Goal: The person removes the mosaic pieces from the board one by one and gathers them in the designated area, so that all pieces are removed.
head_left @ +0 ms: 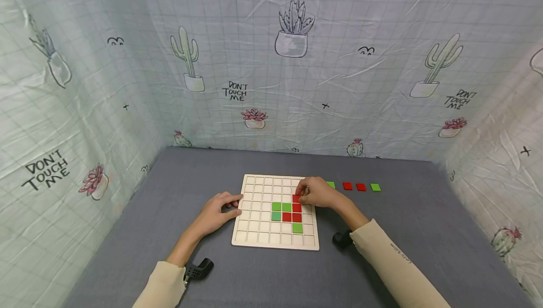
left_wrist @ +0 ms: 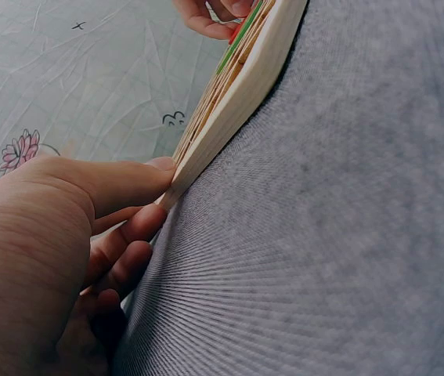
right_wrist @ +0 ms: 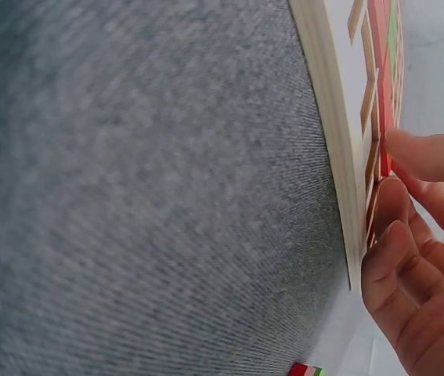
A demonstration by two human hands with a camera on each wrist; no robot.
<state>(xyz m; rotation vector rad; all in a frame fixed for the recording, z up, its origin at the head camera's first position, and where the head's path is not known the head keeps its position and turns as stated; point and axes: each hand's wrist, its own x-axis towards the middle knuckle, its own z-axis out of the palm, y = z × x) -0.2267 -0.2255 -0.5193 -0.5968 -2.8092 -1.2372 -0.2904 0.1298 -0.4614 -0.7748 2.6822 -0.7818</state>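
Observation:
A pale wooden grid board (head_left: 251, 237) lies on the grey table. My left hand (head_left: 215, 214) is at its left edge, thumb and index finger touching the rim at separate spots; the other fingers are bent below, as the left wrist view shows. Over the board's right side, my right hand (head_left: 317, 192) pinches a red tile (right_wrist: 385, 159) at the top of a column of red tiles (head_left: 296, 207). Several green tiles (head_left: 286, 207) and another red tile (head_left: 286, 217) fill cells nearby. My right fingers partly hide the pinched tile.
Right of the board, loose tiles lie in a row: a green tile (head_left: 330, 184) partly behind my right hand, two red tiles (head_left: 347, 186) and a green tile (head_left: 375, 187). A printed cloth (head_left: 254, 63) hangs behind and beside the table (head_left: 199, 166).

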